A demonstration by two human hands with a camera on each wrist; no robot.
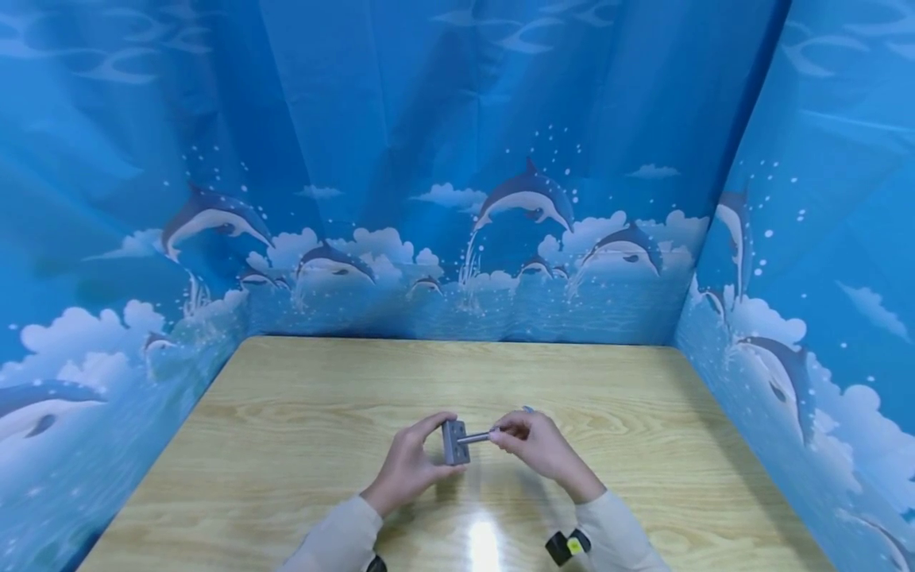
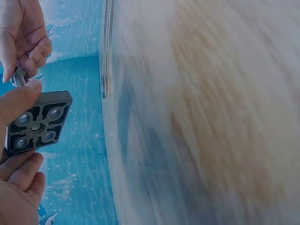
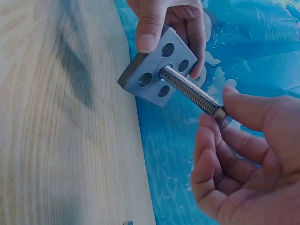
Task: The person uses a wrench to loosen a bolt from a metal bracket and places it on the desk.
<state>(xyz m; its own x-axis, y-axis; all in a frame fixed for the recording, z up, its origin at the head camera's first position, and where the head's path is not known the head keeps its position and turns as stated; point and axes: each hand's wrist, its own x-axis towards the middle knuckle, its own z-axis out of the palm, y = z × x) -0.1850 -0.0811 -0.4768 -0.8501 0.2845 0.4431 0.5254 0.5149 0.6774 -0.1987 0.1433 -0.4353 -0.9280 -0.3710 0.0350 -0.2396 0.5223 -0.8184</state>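
Between the thumb and fingers of my left hand (image 1: 409, 465), a square grey metal plate (image 1: 450, 443) is gripped by its edges, held above the table. The right wrist view shows its flat face (image 3: 152, 65) with several round holes; the left wrist view shows the ribbed, recessed back (image 2: 40, 124). A threaded bolt (image 3: 190, 89) stands out from the plate's centre hole. How deep it sits in there, I cannot tell. My right hand (image 1: 541, 449) pinches the bolt's outer end, at a hexagonal part (image 3: 221, 115), between thumb and fingers.
A wood-grain table (image 1: 307, 397) lies under both hands. Blue curtains (image 1: 400, 95) printed with dolphins and clouds surround it at the back and sides. A dark wrist device (image 1: 565, 546) sits at the right sleeve. Light glares off the table's near middle.
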